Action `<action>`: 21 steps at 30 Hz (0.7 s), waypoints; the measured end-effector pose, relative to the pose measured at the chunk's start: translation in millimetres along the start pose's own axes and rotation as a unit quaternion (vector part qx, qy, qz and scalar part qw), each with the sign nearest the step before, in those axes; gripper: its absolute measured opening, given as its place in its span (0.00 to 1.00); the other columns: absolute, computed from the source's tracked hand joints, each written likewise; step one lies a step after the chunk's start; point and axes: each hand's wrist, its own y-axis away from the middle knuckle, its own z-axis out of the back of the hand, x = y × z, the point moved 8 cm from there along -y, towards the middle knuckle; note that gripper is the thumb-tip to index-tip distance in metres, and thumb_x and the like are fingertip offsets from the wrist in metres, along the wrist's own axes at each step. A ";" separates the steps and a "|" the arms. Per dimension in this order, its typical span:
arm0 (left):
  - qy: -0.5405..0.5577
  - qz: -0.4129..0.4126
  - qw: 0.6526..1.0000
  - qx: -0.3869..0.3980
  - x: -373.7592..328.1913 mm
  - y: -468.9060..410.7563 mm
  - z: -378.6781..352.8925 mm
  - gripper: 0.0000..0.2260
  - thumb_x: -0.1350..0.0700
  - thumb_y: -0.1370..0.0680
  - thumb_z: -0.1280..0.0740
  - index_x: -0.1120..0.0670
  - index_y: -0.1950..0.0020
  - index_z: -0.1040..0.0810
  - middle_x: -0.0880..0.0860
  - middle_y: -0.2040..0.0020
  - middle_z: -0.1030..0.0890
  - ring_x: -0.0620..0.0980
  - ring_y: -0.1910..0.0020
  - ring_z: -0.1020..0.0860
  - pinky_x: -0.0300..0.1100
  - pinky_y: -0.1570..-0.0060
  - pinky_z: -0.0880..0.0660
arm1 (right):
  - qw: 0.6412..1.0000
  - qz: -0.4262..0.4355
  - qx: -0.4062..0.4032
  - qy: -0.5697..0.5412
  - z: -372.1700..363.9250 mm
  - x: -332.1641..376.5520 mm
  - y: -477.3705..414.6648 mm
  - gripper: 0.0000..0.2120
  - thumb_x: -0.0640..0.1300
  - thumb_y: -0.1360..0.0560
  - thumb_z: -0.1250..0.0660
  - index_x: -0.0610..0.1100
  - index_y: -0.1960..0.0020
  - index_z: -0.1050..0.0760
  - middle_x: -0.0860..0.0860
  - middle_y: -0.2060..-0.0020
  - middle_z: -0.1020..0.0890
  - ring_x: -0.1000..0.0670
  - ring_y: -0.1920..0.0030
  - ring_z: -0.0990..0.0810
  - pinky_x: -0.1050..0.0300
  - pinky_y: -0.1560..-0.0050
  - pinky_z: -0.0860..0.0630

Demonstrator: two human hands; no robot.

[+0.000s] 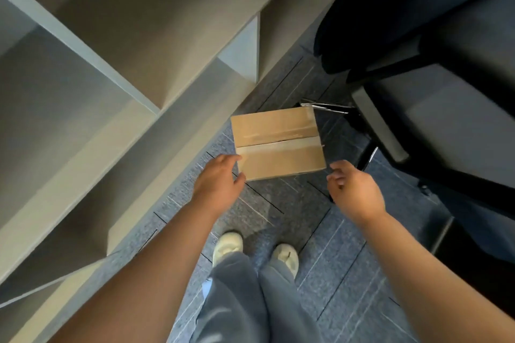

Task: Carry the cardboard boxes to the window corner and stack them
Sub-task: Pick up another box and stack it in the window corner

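View from my own head, looking straight down at my arms and feet. One closed cardboard box (278, 143) sits on the blue-grey carpet floor (278, 203) just ahead of me. A strip of clear tape (281, 145) runs along the seam across its top. The box lies in a narrow aisle, with a pale grey shelf unit (111, 64) of open compartments on its left and a black office chair (418, 64) on its right. The chair's dark seat and armrest reach over the floor close to the box's far right corner.

Both my bare arms stretch down toward the box. My left hand (217, 178) is at the box's near left corner. Its fingers (234, 160) are fairly straight and spread wide against the left side, and the thumb lies along the near edge. I cannot tell how firmly it presses, and it does not wrap around the box. My right hand (354, 189) hangs just beside the near right corner, with a small gap of carpet showing between it and the cardboard. Its fingers are loosely curled and hold nothing.

Below my arms I see my grey trousers (237, 301) and two cream shoes (227, 248) standing side by side on the carpet, toes pointing toward the box. The carpet tiles have thin pale and dark lines running across them.
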 end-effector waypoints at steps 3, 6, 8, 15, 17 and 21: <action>0.013 0.023 1.000 0.011 26.7 -47.3 -51.9 0.20 0.52 0.22 0.39 0.55 0.31 0.32 0.55 0.32 0.30 0.54 0.34 0.32 0.50 0.39 0.31 | 1.000 -0.012 0.001 0.010 -49.7 -19.6 -54.4 0.15 0.44 0.24 0.39 0.42 0.38 0.29 0.45 0.47 0.18 0.41 0.49 0.20 0.52 0.58 0.24; 0.009 0.034 0.999 0.023 50.4 -89.3 -99.5 0.21 0.51 0.22 0.39 0.55 0.29 0.35 0.55 0.32 0.32 0.55 0.33 0.35 0.51 0.38 0.31 | 0.999 -0.012 -0.011 0.031 -86.4 -30.8 -107.8 0.17 0.44 0.24 0.39 0.41 0.36 0.30 0.41 0.45 0.20 0.38 0.47 0.22 0.51 0.55 0.27; 0.002 0.037 0.999 0.021 64.8 -117.0 -124.8 0.23 0.51 0.21 0.40 0.55 0.27 0.38 0.55 0.29 0.35 0.55 0.31 0.38 0.51 0.35 0.33 | 0.999 -0.005 -0.018 0.040 -107.8 -39.4 -142.1 0.18 0.45 0.23 0.39 0.41 0.35 0.31 0.39 0.44 0.21 0.36 0.46 0.23 0.48 0.51 0.25; -0.013 0.118 0.993 0.022 115.1 -194.6 -195.1 0.31 0.44 0.21 0.42 0.51 0.23 0.52 0.54 0.23 0.50 0.56 0.25 0.50 0.55 0.31 0.40 | 0.995 -0.027 -0.016 0.094 -175.3 -85.5 -239.5 0.28 0.51 0.24 0.39 0.39 0.29 0.41 0.36 0.35 0.31 0.35 0.36 0.33 0.43 0.40 0.31; 0.008 0.135 0.991 -0.003 122.0 -207.4 -204.3 0.33 0.43 0.22 0.42 0.52 0.23 0.55 0.55 0.23 0.50 0.58 0.25 0.49 0.56 0.31 0.41 | 0.995 -0.049 -0.012 0.091 -185.8 -97.4 -255.6 0.32 0.53 0.24 0.39 0.39 0.27 0.45 0.38 0.31 0.36 0.36 0.32 0.37 0.43 0.36 0.35; 0.086 0.173 0.980 -0.044 132.2 -222.5 -215.8 0.38 0.42 0.23 0.40 0.57 0.24 0.58 0.58 0.24 0.47 0.61 0.26 0.45 0.57 0.31 0.40 | 0.995 -0.083 -0.043 0.041 -189.6 -112.4 -278.9 0.40 0.56 0.26 0.36 0.38 0.25 0.50 0.40 0.27 0.43 0.37 0.28 0.43 0.43 0.30 0.42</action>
